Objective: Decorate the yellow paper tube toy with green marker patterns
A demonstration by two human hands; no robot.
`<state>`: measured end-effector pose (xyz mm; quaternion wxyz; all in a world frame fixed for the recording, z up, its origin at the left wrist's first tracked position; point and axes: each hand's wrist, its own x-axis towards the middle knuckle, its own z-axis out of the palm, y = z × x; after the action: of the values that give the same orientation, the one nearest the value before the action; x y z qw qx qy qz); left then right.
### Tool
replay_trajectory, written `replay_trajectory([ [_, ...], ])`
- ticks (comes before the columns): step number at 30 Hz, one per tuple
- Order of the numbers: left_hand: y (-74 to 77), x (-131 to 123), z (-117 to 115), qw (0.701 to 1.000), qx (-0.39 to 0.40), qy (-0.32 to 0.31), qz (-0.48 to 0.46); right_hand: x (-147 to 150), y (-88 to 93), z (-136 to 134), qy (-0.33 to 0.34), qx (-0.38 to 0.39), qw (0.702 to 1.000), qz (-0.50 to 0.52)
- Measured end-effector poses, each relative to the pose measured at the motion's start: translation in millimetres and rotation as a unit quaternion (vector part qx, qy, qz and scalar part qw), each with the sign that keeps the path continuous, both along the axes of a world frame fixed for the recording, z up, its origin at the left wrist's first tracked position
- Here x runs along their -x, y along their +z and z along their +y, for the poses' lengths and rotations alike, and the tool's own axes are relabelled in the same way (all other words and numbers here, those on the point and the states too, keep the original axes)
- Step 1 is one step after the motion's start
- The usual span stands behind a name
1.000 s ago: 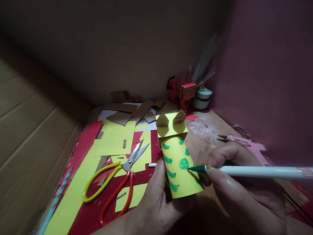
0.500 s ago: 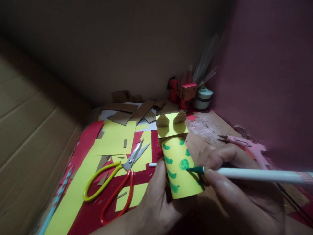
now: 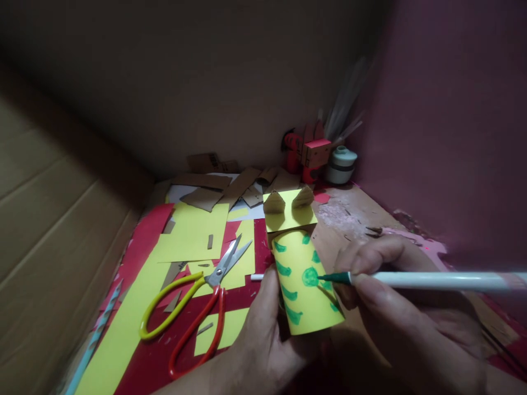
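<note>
- Right hand (image 3: 415, 329) pinches a slim white marker (image 3: 436, 280), tip at a round green dot's (image 3: 310, 277) edge.
- Left hand (image 3: 267, 334) holds the green-marked yellow paper tube (image 3: 307, 315) beside red-and-yellow-handled metal scissors (image 3: 219, 271).
- Dot looks fuller than a second ago; colouring seems nearly done.

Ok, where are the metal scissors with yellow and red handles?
In the head view, the scissors lie left of centre on yellow paper and a red sheet, beside the left hand.

On screen I saw the yellow tube (image 3: 302, 307) tilted, green-striped, the eared box (image 3: 290, 211) at its far end, the white marker (image 3: 432, 280) at its right, tip (image 3: 337, 277) touching its green spot (image 3: 309, 276).
</note>
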<state>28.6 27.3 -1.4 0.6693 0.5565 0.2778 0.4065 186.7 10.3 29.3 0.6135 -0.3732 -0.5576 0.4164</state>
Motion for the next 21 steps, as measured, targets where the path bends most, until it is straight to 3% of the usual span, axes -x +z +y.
replay_trajectory([
  [4, -1.1, 2.9, 1.6, 0.999, -0.021, 0.001, 0.032, 6.0, 1.3, -2.3, -0.029, 0.045, 0.997, 0.059],
  [11, -4.6, 5.9, 3.1, 0.997, -0.059, -0.012, 0.053, 6.2, 4.7, -4.5, -0.060, 0.033, 0.997, 0.036],
  [17, -9.7, 3.8, 0.0, 0.997, -0.064, 0.016, 0.033, -4.2, -0.8, 0.6, -0.005, -0.031, 0.999, -0.039],
  [21, -11.1, 2.1, -3.1, 0.998, -0.041, 0.036, 0.025, -6.5, -3.8, 3.2, -0.006, -0.037, 0.998, -0.048],
])
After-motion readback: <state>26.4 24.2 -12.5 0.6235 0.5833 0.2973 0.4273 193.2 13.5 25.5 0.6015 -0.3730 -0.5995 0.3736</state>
